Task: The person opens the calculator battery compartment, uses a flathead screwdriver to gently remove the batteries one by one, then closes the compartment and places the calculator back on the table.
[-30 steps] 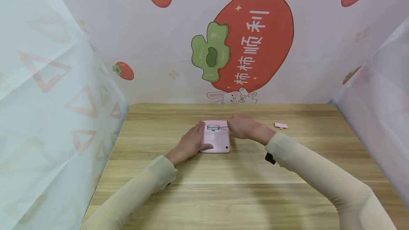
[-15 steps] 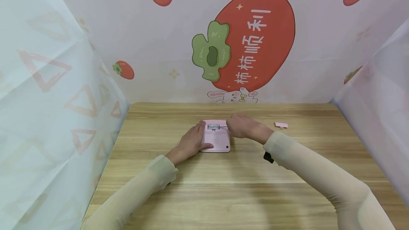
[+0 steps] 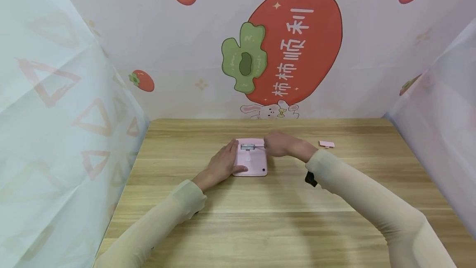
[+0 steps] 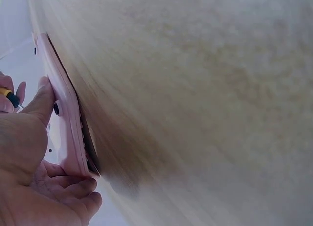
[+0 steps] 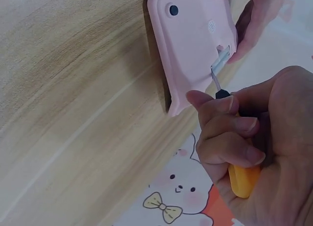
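Note:
A pink calculator lies face down on the wooden table, its battery slot uncovered and a silvery battery inside. At its left side my left hand grips the body, thumb on the back near the lower edge and fingers along the far part of the side. My right hand holds a screwdriver with a yellow handle and black collar, fingers curled round it. In the right wrist view, the thin metal shaft reaches the end of the battery slot; whether the tip touches the battery I cannot tell.
A small pink battery cover rests on the table to the right of my right hand. Behind the table stands a printed backdrop, with white side sheets to the left and right.
The head view has shifted slightly. Both hands keep their places at the calculator, and the screwdriver shaft stays at the battery's right end with little visible movement.

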Demonstrator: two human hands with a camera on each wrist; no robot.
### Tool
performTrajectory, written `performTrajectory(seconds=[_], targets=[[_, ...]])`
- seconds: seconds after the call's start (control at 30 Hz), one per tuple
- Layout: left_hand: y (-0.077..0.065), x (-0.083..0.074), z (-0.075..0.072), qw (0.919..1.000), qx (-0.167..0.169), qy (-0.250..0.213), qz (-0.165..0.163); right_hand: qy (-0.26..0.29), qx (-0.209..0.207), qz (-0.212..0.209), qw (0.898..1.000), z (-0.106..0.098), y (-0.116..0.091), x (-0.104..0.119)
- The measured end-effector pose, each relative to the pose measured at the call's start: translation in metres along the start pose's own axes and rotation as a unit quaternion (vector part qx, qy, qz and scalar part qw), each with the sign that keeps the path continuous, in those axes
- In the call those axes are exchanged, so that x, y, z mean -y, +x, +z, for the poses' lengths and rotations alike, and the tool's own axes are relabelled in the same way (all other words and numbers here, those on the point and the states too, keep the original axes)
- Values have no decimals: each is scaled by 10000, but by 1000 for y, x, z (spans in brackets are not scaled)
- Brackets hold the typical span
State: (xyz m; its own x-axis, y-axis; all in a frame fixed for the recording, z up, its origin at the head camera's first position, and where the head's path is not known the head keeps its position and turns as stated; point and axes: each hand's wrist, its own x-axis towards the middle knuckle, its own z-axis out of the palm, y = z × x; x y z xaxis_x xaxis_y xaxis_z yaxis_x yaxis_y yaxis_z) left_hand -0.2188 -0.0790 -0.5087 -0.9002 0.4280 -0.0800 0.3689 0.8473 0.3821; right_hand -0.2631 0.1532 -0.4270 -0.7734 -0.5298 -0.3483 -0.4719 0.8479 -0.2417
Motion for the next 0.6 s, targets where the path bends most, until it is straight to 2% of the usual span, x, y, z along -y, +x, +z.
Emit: performTrajectory(seconds=[0.23,0.6], targets=[[0,1,-1,9993,7,-380,68,600,-103,-74,9981,3,-1,-8],[0,1,0,9991,-5,-412,128,1218,-13,-304,9921,12,4,-24]])
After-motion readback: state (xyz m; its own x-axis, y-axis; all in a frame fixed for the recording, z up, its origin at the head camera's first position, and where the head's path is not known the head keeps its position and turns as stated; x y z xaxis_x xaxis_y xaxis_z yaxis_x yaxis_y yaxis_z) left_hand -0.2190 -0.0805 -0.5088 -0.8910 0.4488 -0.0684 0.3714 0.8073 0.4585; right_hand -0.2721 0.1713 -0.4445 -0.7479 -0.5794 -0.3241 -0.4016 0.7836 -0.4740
